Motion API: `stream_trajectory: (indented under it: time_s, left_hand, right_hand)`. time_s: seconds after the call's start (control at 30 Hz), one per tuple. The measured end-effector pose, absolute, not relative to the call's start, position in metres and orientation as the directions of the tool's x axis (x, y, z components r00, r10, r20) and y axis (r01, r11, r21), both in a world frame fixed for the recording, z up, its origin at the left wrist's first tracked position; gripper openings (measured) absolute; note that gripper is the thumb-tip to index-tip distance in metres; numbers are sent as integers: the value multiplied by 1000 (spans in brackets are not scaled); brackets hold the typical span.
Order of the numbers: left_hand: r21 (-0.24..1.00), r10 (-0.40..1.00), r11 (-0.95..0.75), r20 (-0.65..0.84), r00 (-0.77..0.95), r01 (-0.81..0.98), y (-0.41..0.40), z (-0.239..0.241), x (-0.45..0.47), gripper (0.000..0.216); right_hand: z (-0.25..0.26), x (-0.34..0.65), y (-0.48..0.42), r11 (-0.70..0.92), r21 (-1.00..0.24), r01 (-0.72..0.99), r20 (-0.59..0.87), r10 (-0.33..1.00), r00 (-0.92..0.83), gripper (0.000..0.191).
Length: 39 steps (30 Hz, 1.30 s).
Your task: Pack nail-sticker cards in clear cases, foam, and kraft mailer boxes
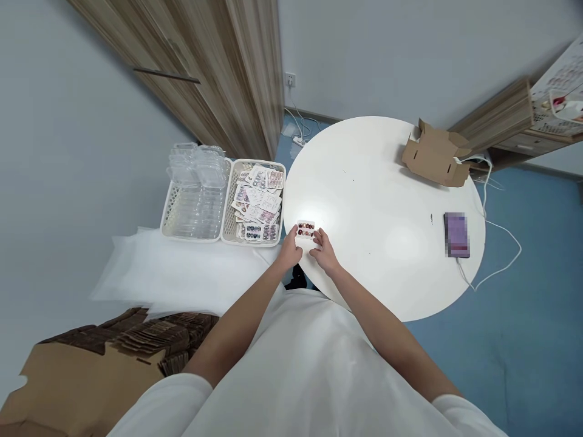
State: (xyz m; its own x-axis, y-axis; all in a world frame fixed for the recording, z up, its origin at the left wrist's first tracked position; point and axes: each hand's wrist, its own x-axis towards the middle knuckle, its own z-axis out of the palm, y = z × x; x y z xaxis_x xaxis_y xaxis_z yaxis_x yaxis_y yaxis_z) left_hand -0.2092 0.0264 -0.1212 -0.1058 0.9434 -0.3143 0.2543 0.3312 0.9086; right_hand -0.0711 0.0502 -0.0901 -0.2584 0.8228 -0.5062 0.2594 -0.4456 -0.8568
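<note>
Both my hands at a small card on the white table

Nearest to me is my white shirt (300, 364). In front of it, my left hand (290, 249) is at the left edge of a small card (305, 229), and my right hand (324, 252) is at its right edge. The card lies near the rim of the round table (359, 176) and carries two rows of glossy oval pieces, reddish, brown and pale. On each hand the thumb stands apart from the fingers; whether they grip the card, I cannot tell.

To my left are folded cardboard (77, 382) and translucent sheets (182, 267). Beyond the sheets, two white baskets stand side by side: the left basket (195, 239) has clear plastic cases (198, 209), the right basket (250, 243) many similar cards (271, 202).

Farther, to the right, a purple object (456, 235), blurred, and an open cardboard box (435, 156) rest on the table. A wood-grain cabinet (218, 67) stands behind the baskets.
</note>
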Motion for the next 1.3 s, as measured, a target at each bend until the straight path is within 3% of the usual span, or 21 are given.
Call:
stream_trajectory:
  time_s: [0.23, 0.77, 1.1, 1.3]
  left_hand:
    - [919, 949, 315, -298, -108, 238, 25, -126, -209, 77]
    - [935, 948, 304, -277, -158, 181, 23, -125, -207, 74]
    - [923, 898, 368, -322, -300, 111, 9, -117, -187, 73]
    - [887, 836, 451, -380, -395, 101, -20, -97, -174, 54]
  right_hand:
    - [-88, -70, 49, -433, -853, 291, -507, 819, -269, 86]
    - [-80, -66, 52, -525, -830, 186, -557, 786, -268, 86]
    - [-74, -23, 40, -539, -825, 171, -565, 772, -290, 79]
    - [-79, -5, 29, -491, -834, 251, -545, 804, -238, 64]
